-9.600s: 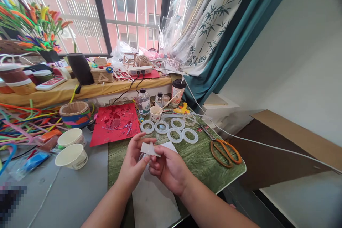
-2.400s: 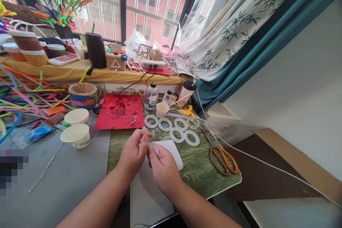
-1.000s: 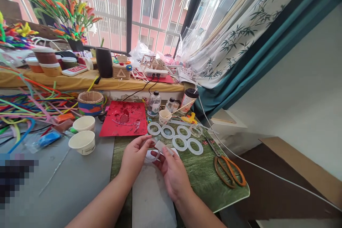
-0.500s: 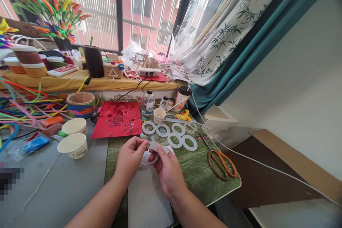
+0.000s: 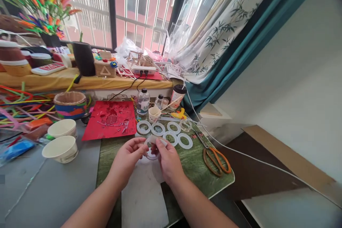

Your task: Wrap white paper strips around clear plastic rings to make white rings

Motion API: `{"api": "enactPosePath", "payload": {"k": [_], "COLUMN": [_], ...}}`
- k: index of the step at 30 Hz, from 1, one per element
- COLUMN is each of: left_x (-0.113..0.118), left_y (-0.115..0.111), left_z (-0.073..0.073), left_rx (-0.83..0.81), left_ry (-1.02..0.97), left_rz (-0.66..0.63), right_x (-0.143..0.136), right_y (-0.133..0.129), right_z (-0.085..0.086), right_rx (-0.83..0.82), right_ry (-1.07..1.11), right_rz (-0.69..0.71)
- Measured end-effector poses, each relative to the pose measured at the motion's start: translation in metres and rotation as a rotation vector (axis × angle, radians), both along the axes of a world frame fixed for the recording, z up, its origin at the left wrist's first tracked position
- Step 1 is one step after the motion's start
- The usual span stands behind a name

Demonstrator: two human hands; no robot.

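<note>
Between both hands is a clear, pale ring (image 5: 148,145), raised above a grey-white board (image 5: 143,196). My left hand (image 5: 128,158) pinches the ring's left edge between thumb and fingers. At the ring's other side, my right hand (image 5: 169,160) is closed on it together with a small whitish piece (image 5: 153,139), perhaps paper or tape, pressed under the thumb. Fingers hide part of the ring. Just beyond lie several frosted white rings (image 5: 185,141) of like shape.
Orange-handled scissors (image 5: 217,161) lie at the right. Behind the rings are a paper cup (image 5: 154,114) with a stick, a clear bottle (image 5: 143,101) and a yellow glue gun (image 5: 179,114). A red sheet (image 5: 109,119) and white bowls (image 5: 61,148) are left.
The view has shifted a little to the right. Between my hands the ring has come up and more of its opening shows. Both hands keep their hold.
</note>
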State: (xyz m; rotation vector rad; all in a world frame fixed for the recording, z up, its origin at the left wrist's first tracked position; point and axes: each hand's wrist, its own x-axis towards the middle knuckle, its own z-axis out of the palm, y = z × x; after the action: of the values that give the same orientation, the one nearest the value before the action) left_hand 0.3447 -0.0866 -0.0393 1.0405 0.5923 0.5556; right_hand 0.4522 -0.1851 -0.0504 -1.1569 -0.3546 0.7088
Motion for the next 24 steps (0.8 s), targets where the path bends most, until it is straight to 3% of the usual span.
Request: {"api": "enactPosePath", "payload": {"k": [5,8,10,13,16,19,24], "left_x": [0.000,0.000,-0.001,-0.003,-0.005,-0.005,-0.005], "left_y": [0.006,0.007,0.005,0.002,0.000,0.001,0.001], "left_z": [0.001,0.002,0.002,0.000,-0.003,-0.005,-0.006], "left_rx": [-0.124,-0.125,0.013,0.476,0.894,1.015,0.991], "left_ry": [-0.044,-0.044,-0.003,0.163,0.281,0.245,0.264], "left_rz": [0.045,0.047,0.020,-0.010,-0.010,-0.029,-0.081], "right_x": [0.010,0.008,0.003,-0.005,-0.007,-0.005,-0.003], "right_y": [-0.009,-0.016,-0.018,-0.019,-0.017,-0.017,-0.017], "right_z": [0.001,0.003,0.004,0.007,0.014,0.019,0.020], "right_rx": [-0.078,-0.120,-0.144,-0.136,-0.087,-0.013,0.023], "right_ry": [-0.189,-0.103,-0.058,0.035,0.271,0.426,0.448], "right_rz": [-0.186,-0.116,-0.056,-0.020,0.018,0.056,0.097]}}
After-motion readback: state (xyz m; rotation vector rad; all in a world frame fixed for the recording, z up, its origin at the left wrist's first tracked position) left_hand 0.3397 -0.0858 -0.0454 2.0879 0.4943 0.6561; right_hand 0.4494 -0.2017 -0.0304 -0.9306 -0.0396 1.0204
